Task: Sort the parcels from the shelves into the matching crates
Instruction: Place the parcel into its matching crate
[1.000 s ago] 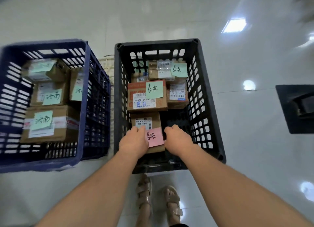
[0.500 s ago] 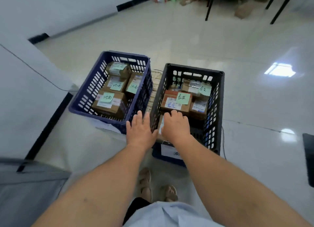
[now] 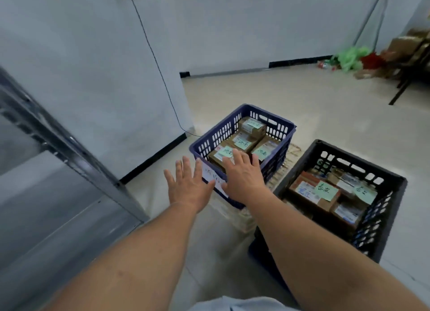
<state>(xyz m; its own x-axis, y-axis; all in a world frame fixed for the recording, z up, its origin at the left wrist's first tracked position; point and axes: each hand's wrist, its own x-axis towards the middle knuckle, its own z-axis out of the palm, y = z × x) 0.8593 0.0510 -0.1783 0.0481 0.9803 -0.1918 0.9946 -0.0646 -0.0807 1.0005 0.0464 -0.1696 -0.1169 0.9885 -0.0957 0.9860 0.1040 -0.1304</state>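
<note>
Two crates stand on the tiled floor. The blue crate (image 3: 207, 143) holds several brown cardboard parcels (image 3: 252, 127) with green sticky notes. To its right, the black crate (image 3: 393, 182) holds more parcels (image 3: 309, 189) with green notes. Both my hands are raised in front of the blue crate with fingers spread and nothing in them. My left hand (image 3: 188, 187) is just left of the crate's near corner. My right hand (image 3: 244, 175) overlaps its near wall in view and hides part of a white label there.
A grey metal shelf frame (image 3: 60, 143) fills the left foreground. A white wall with a black cable (image 3: 160, 71) stands behind it. Brooms, green and red bags and cardboard (image 3: 363, 59) lie in the far right corner beside a dark table leg (image 3: 404, 85).
My hands have let go of the parcel with the pink note in the black crate and lifted out, fingers now spread. My view has risen and swung left toward the shelf.
</note>
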